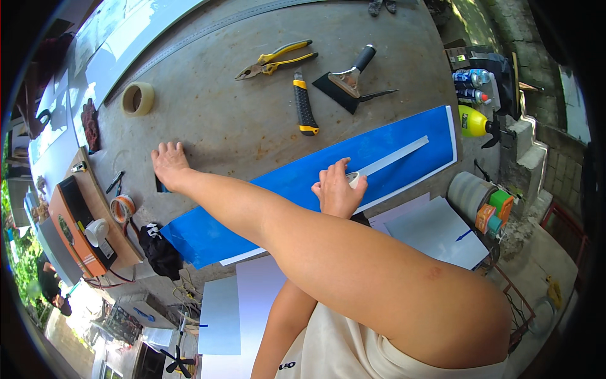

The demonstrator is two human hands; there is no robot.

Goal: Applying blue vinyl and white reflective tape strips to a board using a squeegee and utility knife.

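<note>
My right arm reaches across over my left one. My left hand (pixel 339 192) is closed around a small tape roll (pixel 353 180), mostly hidden by the fingers. From it a pale strip of tape (pixel 396 156) runs up and right along a long blue sheet (pixel 284 180) with a white edge. Far to the left, my right hand (pixel 169 161) rests on the grey metal table (pixel 208 95), fingers apart. A small dark object (pixel 161 184) shows beside its wrist; what it is I cannot make out.
Pliers (pixel 274 60), a utility knife (pixel 304 104) and a black-bladed scraper (pixel 344 82) lie beyond the sheet. A wide tape roll (pixel 137 99) stands at left, near another tape roll (pixel 122 208) and a black cap (pixel 159 250). A yellow spray bottle (pixel 473 121) is at right.
</note>
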